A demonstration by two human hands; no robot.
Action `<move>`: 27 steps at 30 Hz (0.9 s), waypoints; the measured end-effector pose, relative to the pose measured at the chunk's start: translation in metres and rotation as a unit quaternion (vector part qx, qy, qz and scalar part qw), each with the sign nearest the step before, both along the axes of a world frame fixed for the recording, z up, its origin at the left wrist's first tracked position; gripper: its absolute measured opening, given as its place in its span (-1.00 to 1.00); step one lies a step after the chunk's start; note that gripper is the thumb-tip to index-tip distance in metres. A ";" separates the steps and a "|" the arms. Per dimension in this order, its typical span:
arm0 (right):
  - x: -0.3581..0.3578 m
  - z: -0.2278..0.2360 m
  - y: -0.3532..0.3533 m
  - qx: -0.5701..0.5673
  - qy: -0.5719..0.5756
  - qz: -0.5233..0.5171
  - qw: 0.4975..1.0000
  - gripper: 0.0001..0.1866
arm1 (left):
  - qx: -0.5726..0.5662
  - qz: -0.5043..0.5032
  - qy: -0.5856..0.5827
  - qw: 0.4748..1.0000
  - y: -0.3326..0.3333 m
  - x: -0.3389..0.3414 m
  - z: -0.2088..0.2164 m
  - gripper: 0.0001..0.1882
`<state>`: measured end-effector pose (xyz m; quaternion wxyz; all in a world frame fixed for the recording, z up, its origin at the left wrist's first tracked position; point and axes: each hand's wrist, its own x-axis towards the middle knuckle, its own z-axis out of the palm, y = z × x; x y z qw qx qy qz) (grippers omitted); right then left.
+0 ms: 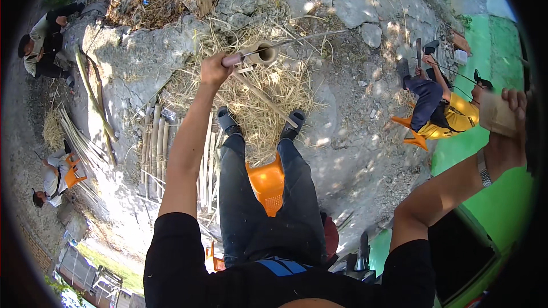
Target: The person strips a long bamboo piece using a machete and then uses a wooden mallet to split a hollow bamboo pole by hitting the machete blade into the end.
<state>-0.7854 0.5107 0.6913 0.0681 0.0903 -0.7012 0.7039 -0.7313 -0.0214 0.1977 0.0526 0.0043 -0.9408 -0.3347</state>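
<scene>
My left hand (214,71) is wrapped round the pale handle of a long knife (233,59). Its thin blade stretches to the right, across or just above the open end of a hollow bamboo pole (274,57); whether it touches the rim I cannot tell. Raised at the far right, my right hand (516,107) grips a wooden block (498,115), well apart from the knife. A pale stick (265,100) slants from beside the bamboo towards my right foot. Beneath the bamboo lies a heap of straw-coloured shavings (274,88).
An orange plastic stool (267,185) shows between my legs. Cut bamboo poles (153,148) lie at the left. At the right a person in a yellow top (454,117) sits with a blade, near a green wall (488,40). Two other people sit at the far left.
</scene>
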 end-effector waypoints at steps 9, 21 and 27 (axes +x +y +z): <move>0.105 -0.146 -0.201 -0.041 -0.199 -0.056 0.978 -0.50 | -0.017 0.092 -0.050 0.994 -0.069 0.029 0.001 -0.83; 0.165 -0.359 -0.228 0.412 -0.374 0.054 0.829 -0.71 | -0.097 0.078 0.053 0.991 -0.081 0.032 0.029 -0.81; 0.144 -0.360 -0.222 0.239 -0.368 0.076 0.896 -0.73 | -0.209 0.109 -0.087 0.968 -0.159 0.049 0.054 -0.83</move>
